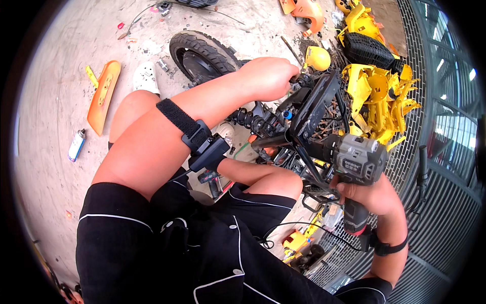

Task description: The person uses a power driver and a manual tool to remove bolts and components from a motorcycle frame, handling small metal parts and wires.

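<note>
My right hand point(372, 195) is wrapped round the handle of a grey and black cordless drill point(359, 159). The drill's nose points left, against or close to the black frame point(316, 109) of a small wheeled vehicle; its tip is hidden behind the frame. Across the vehicle reaches my left arm. My left hand point(271, 78) is closed at the frame's far side, and what its fingers grip is hidden. A wheel with a knobbly black tyre point(202, 53) and a coil spring point(243, 117) belong to the vehicle. Between my knees the frame leans at a tilt.
Broken yellow plastic panels point(377, 96) and a loose black tyre point(368, 50) are heaped at the right. An orange fender point(104, 96) and a spray can point(77, 145) are on the floor at left. Another power tool point(210, 182) lies near my legs. A black cable point(314, 228) runs to my right wrist.
</note>
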A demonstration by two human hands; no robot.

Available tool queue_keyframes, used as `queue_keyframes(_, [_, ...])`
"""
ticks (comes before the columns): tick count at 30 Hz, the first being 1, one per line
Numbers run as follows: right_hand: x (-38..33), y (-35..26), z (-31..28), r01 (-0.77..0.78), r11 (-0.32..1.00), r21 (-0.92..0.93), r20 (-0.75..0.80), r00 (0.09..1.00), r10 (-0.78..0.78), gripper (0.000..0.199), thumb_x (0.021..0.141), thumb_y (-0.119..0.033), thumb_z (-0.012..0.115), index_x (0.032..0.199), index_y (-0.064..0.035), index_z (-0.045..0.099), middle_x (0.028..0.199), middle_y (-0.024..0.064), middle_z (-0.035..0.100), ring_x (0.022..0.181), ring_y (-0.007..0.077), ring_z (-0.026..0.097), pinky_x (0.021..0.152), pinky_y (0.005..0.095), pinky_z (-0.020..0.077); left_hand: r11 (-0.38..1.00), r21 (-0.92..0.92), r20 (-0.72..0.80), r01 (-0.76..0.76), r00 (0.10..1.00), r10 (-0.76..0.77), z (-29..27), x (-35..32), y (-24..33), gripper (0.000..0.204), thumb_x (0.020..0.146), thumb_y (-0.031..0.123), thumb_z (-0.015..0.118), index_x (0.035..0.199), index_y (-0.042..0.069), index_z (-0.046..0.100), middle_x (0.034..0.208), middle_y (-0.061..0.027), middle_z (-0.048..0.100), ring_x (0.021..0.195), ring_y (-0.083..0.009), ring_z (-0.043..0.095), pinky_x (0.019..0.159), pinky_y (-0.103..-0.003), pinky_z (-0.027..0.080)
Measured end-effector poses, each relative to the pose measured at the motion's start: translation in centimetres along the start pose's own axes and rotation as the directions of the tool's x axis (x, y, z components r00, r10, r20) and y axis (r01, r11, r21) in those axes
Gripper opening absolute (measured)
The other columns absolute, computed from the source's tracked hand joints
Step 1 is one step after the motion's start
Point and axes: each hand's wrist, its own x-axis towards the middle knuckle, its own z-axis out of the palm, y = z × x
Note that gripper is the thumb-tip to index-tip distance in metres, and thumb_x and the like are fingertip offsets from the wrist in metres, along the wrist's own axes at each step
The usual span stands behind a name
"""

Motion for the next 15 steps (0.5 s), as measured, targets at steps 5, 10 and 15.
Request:
queue_keyframes(5, [0.0, -0.2, -0.1, -0.023, 0.998, 0.057, 0.009, 1.0, 0.023, 0.031, 0.079, 0.005, 0.072, 0.109, 0.0012, 0.065, 0.087, 0.0062, 0.069, 0.068, 0.0152, 0.063, 0.062, 0.0311, 0.0538, 1.0, 0.005, 0.012, 0.011, 1.0, -0.011, 0.2, -0.1, 0.0, 0.027, 0.085, 0.008, 0.053, 0.107, 0.003, 0.067, 0.106, -0.0172, 0.068, 0.102, -0.0376, 0.064, 0.089, -0.047, 0.052])
queue_keyframes(10, [0.2, 0.9, -0.2, 0.011, 1.0, 0.003, -0.016, 1.0, -0.011, 0.029, 0.078, 0.003, 0.072, 0.106, 0.0009, 0.064, 0.086, 0.0055, 0.068, 0.068, 0.0151, 0.063, 0.061, 0.0308, 0.053, 1.0, 0.025, 0.042, 0.002, 0.999, -0.003, -0.1, -0.3, 0.3, 0.027, 0.085, 0.007, 0.052, 0.107, 0.003, 0.067, 0.107, -0.0177, 0.068, 0.102, -0.0379, 0.064, 0.088, -0.048, 0.052])
queue_keyframes(15, [0.2, 1.2, -0.2, -0.019, 0.999, 0.033, -0.037, 0.999, 0.021, 0.027, 0.077, 0.002, 0.073, 0.103, 0.0009, 0.065, 0.083, 0.0056, 0.068, 0.065, 0.0149, 0.063, 0.06, 0.0307, 0.0523, 1.0, 0.014, 0.015, -0.006, 1.0, 0.006, 0.1, -0.4, -0.1, 0.025, 0.084, 0.014, 0.059, 0.105, 0.005, 0.069, 0.103, -0.0175, 0.071, 0.101, -0.037, 0.067, 0.088, -0.049, 0.053])
